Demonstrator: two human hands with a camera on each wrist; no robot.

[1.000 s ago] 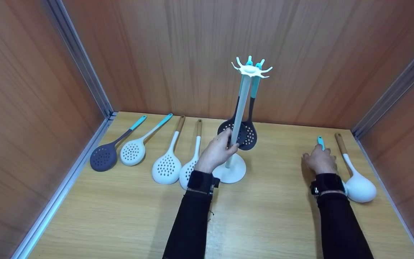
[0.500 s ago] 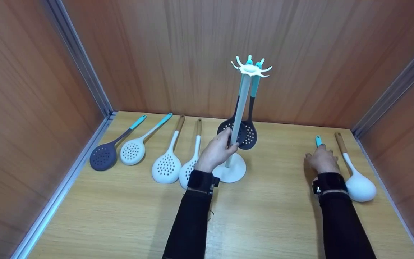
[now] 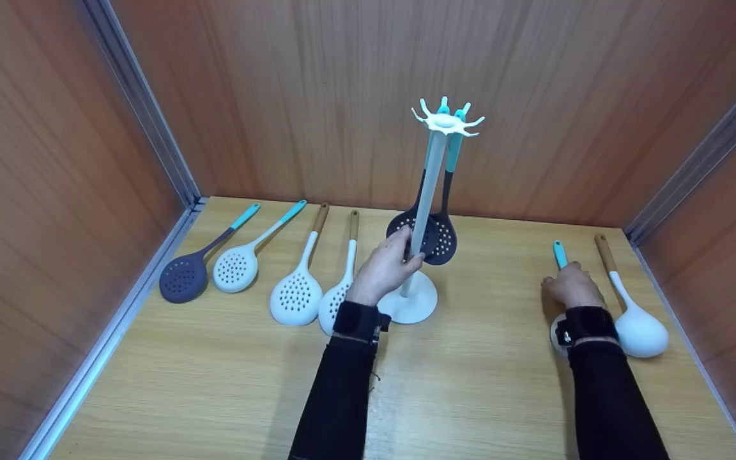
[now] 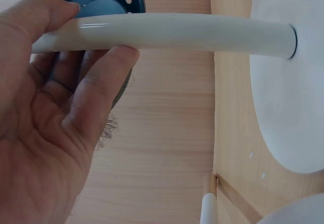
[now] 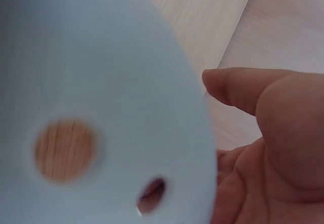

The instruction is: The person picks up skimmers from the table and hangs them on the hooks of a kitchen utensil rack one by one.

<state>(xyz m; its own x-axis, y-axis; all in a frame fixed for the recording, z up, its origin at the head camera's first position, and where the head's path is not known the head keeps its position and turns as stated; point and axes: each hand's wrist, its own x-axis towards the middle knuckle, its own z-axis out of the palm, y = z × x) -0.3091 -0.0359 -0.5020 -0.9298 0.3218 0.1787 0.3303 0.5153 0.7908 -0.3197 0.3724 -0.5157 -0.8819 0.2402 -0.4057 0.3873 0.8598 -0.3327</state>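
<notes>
Standing on worktop (image 3: 470,390): white stand (image 3: 429,191), two dark skimmers (image 3: 444,233) hung, likely done. Left to hang, I judge: four skimmers (image 3: 296,299) lying left, ladle (image 3: 641,332) far right, teal-handled skimmer (image 5: 111,82) under right hand (image 3: 575,285). Right grip hidden, can't tell; left hand (image 3: 383,267) pinches stem (image 4: 172,32).

Booth-like work area, lab-style: wood-look panels (image 3: 317,83) on three sides, grey metal strips (image 3: 145,102) along corners, wooden tabletop (image 3: 214,390) between, black wrist bands (image 3: 356,322) with small devices (image 3: 567,334) in view. Wider room type cannot be told.
</notes>
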